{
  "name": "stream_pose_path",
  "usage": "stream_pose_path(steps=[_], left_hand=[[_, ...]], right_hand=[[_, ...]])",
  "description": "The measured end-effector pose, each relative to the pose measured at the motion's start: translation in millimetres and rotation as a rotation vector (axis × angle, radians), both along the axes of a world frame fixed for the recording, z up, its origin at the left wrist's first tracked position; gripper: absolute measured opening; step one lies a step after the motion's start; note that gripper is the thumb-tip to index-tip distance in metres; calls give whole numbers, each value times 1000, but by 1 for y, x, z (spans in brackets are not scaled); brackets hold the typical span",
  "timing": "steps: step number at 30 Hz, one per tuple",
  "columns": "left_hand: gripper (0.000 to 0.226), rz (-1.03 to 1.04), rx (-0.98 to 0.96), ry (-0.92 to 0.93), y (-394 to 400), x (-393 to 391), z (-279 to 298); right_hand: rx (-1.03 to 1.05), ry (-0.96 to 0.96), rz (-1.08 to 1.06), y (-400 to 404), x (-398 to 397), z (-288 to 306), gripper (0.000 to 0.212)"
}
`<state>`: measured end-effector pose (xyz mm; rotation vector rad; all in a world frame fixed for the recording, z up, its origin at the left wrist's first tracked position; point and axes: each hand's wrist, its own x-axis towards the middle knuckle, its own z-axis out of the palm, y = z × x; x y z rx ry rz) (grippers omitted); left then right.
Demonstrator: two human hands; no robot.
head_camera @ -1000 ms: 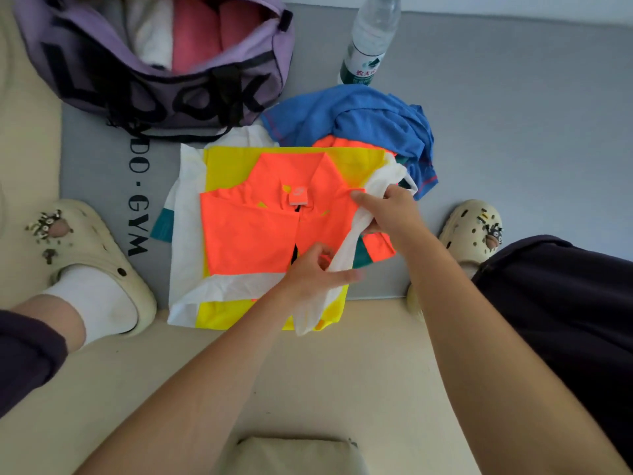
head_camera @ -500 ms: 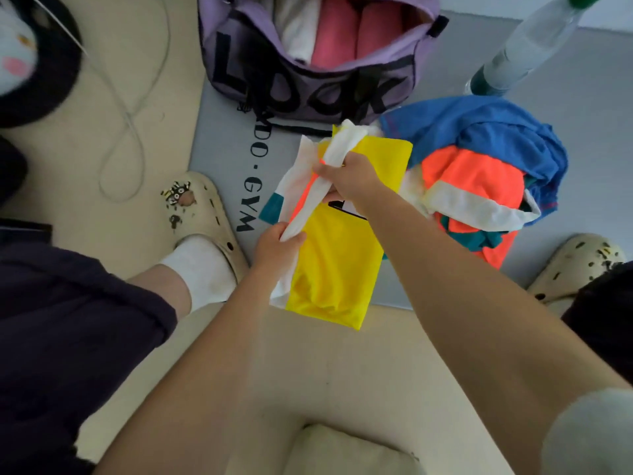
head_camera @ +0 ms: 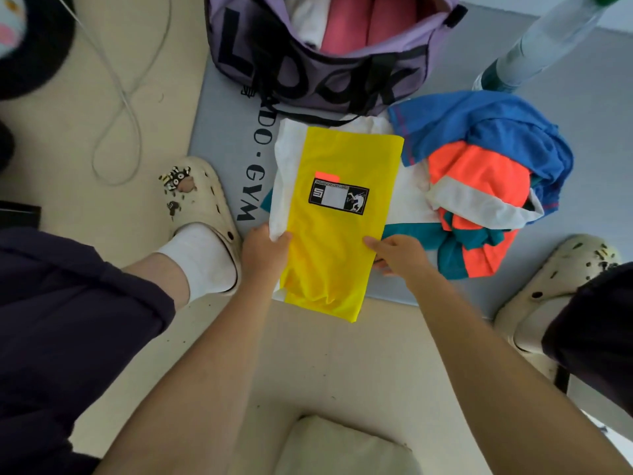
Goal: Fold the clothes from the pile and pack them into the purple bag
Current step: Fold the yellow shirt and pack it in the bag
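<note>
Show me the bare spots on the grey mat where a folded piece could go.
Free: grey mat right of the clothes pile, below the water bottle. A narrow printed strip lies left of the yellow folded garment. Crowded: between purple bag, garment and pile.

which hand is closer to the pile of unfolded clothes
Right. The right hand grips the yellow garment beside the clothes pile; the left hand grips its far edge.
</note>
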<state>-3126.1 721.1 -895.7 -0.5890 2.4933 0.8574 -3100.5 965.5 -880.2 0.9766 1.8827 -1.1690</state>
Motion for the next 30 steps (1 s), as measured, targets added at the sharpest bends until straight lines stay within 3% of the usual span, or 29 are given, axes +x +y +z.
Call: stream_pose_path(steps=[4, 7, 10, 13, 14, 16, 19, 21, 23, 26, 28, 30], left_hand=[[30, 28, 7, -71, -3, 4, -1], [42, -1, 88, -318, 4, 7, -1], [54, -223, 168, -646, 24, 14, 5], [65, -478, 153, -902, 42, 10, 17], [69, -506, 116, -899, 48, 4, 21], [74, -489, -49, -700, 59, -7, 27], [50, -468, -268, -82, 72, -9, 27], [31, -597, -207, 273, 84, 2, 26], [51, -807, -214, 297, 95, 16, 16], [90, -890, -285, 120, 104, 28, 1], [105, -897, -278, 80, 106, 30, -7], [114, -902, -272, 66, 107, 32, -8]], right_hand=[[-42, 53, 4, -8, 6, -2, 39], [-30, 198, -149, 3, 7, 3, 39], [76, 334, -161, 27, 7, 6, 30], [125, 304, -38, 56, 6, 3, 35], [118, 239, 35, 66, 7, 2, 39], [108, 74, 222, 83, 9, 1, 48], [180, -66, 511, 98, 15, 0, 52], [162, 27, 401, 104, 24, -5, 50], [157, 134, 186, 105, 38, -5, 43], [352, 190, 36, 102, 66, -5, 29], [485, 168, -76, 94, 86, 1, 37], [439, 68, -159, 81, 98, 6, 48]])
